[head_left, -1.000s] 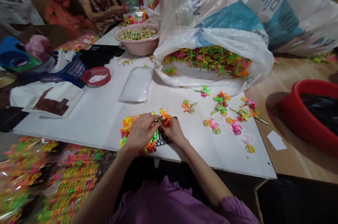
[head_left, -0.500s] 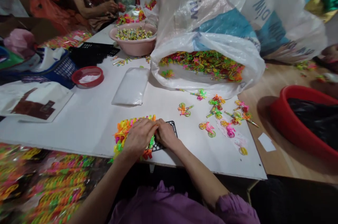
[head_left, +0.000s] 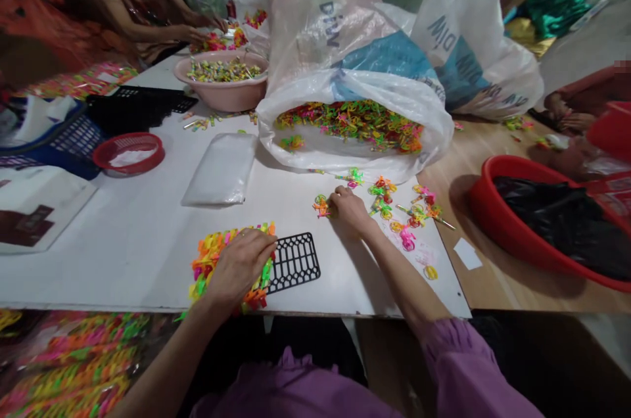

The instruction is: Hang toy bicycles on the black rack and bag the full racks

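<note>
My left hand (head_left: 241, 263) lies over a black plastic grid (head_left: 296, 262) at the table's front edge, its fingers bent and pressed together on it. Rows of small bright plastic toys (head_left: 211, 250) cover the grid's left part; its right part shows bare slots. Farther right, my right hand (head_left: 351, 208) is closed at the fingertips on a small toy bicycle (head_left: 321, 206) in orange and green. The fingertips partly hide that toy. Several more toy bicycles (head_left: 382, 198) lie scattered just right of this hand, some with striped tubes.
Behind my hands, a large white bag (head_left: 355, 165) gapes with more toys inside. A clear plastic packet (head_left: 221, 168), a red basket (head_left: 129, 154) and a pink basin (head_left: 221, 86) stand to the left. A red tub (head_left: 486, 208) sits right. Other people work at the back left and far right.
My right hand has left the grid and moved up and right to a toy bicycle. The grid's right part now shows. My left hand stays on the toys; the view has shifted right.
</note>
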A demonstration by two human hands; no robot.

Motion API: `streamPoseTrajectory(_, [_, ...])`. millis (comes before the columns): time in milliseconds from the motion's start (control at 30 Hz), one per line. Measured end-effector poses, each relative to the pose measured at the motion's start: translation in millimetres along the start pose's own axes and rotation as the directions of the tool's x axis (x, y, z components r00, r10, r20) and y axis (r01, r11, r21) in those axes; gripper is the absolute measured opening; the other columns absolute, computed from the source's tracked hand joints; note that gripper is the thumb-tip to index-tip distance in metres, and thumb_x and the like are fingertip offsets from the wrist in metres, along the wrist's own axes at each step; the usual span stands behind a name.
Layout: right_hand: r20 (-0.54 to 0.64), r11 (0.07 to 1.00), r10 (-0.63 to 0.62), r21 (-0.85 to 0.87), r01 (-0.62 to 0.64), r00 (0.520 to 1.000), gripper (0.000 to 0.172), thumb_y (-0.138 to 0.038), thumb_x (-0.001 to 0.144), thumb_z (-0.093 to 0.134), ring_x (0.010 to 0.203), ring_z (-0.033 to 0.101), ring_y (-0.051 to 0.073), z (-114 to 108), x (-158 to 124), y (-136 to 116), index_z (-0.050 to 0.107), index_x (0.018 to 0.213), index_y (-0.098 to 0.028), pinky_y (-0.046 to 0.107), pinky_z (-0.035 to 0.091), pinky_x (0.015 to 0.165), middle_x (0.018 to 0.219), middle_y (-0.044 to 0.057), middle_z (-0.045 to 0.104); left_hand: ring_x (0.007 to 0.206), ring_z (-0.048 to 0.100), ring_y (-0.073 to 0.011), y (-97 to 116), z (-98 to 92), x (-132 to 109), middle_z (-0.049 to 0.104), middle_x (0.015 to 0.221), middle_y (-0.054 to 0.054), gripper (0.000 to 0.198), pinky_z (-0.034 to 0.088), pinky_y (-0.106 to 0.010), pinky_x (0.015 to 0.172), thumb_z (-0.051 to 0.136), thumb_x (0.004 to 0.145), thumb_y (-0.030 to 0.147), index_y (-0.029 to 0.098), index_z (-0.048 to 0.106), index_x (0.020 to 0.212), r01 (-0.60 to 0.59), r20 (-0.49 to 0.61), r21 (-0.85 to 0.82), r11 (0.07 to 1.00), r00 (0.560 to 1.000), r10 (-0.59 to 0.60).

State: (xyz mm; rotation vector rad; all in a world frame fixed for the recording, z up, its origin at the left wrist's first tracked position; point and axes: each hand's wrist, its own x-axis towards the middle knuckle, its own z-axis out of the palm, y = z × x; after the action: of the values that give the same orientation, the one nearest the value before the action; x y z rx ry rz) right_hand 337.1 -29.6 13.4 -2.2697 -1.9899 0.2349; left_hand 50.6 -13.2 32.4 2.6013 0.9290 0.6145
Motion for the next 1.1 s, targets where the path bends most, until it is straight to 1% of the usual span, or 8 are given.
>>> streamPoseTrajectory(67, [-0.008,0.998,0.003,0.058,-0.002,1.000,0.018,-0.015,0.083,0.047,0.095,0.051,0.019,2.6,-8.0,-4.5,0.062,0.093,-0.016,0.025,0.039,0.074,0.102,0.009,0.056,0.082,0.058,-0.0166,-2.2,-2.0,5.4,0.066,0.083,-0.003,0.023,0.044,-0.032,0.079,0.042,0.090,0.029,0.020,0.063,0.086,-0.001,0.007,0.029,1.000,1.000,0.001])
streamPoseTrajectory(133, [-0.043,0.968,0.046,0.249,-0.034,0.998,0.017,-0.018,0.084,0.047,0.082,0.053,0.016,7.3,-25.9,-22.1,0.059,0.095,-0.016,0.023,0.039,0.069,0.091,0.006,0.058,0.082,0.057,-0.0174,-5.9,-2.9,12.7,0.065,0.082,-0.004,0.023,0.044,-0.032,0.079,0.043,0.090,0.028,0.018,0.063,0.084,0.006,0.001,0.072,0.997,1.000,-0.006])
streamPoseTrajectory(267, [-0.013,0.718,0.050,0.696,-0.027,0.999,0.015,-0.024,0.082,0.046,0.059,0.048,0.010,22.6,-68.0,-81.5,0.054,0.092,-0.017,0.019,0.036,0.055,0.068,-0.003,0.054,0.083,0.056,-0.0178,-13.3,-2.1,27.5,0.064,0.082,-0.004,0.021,0.044,-0.032,0.081,0.045,0.088,0.026,0.017,0.064,0.084,0.063,-0.002,0.121,0.991,0.998,-0.063])
streamPoseTrajectory(400, [0.030,0.544,0.019,0.839,-0.035,0.999,0.008,-0.022,0.078,0.046,0.059,0.047,0.011,51.7,-86.7,-130.7,0.050,0.083,-0.017,0.019,0.037,0.053,0.068,-0.002,0.053,0.090,0.055,-0.0186,-11.8,-11.5,25.6,0.063,0.091,-0.006,0.021,0.043,-0.033,0.085,0.044,0.088,0.024,0.015,0.063,0.093,0.054,-0.010,0.162,0.985,0.999,-0.053])
streamPoseTrajectory(500, [-0.025,0.475,0.057,0.880,-0.005,0.998,0.012,-0.025,0.082,0.043,0.067,0.052,0.012,69.7,-84.1,-142.6,0.050,0.090,-0.018,0.021,0.040,0.059,0.077,0.001,0.057,0.096,0.054,-0.0191,-3.7,-23.7,7.2,0.062,0.098,-0.007,0.023,0.042,-0.034,0.089,0.044,0.089,0.025,0.016,0.060,0.102,0.072,-0.151,0.179,0.981,0.988,-0.045])
streamPoseTrajectory(567, [-0.064,0.488,0.036,0.872,0.038,0.997,0.013,-0.025,0.083,0.043,0.069,0.052,0.013,75.0,-80.5,-143.8,0.051,0.091,-0.019,0.022,0.041,0.061,0.078,0.001,0.057,0.094,0.055,-0.0183,4.9,-26.8,-9.0,0.063,0.096,-0.006,0.022,0.043,-0.033,0.087,0.045,0.089,0.026,0.016,0.060,0.103,0.047,-0.180,0.165,0.985,0.984,-0.017])
streamPoseTrajectory(733, [-0.122,0.647,-0.028,0.754,0.111,0.992,0.015,-0.020,0.081,0.039,0.067,0.051,0.015,75.0,-79.9,-144.3,0.050,0.091,-0.019,0.023,0.038,0.061,0.076,0.001,0.057,0.096,0.055,-0.0209,25.8,-11.6,-35.7,0.064,0.098,-0.006,0.027,0.043,-0.035,0.087,0.053,0.086,0.029,0.016,0.057,0.109,-0.051,-0.044,0.178,0.983,0.997,0.060])
streamPoseTrajectory(1100, [-0.070,0.842,-0.094,0.526,0.117,0.993,0.017,-0.025,0.088,0.034,0.066,0.051,0.015,69.7,-79.2,-147.2,0.049,0.093,-0.019,0.024,0.034,0.058,0.078,0.003,0.057,0.088,0.056,-0.0184,26.4,8.3,-34.7,0.063,0.086,-0.006,0.020,0.043,-0.034,0.084,0.042,0.090,0.018,0.015,0.061,0.095,-0.034,-0.081,0.229,0.973,0.995,0.054])
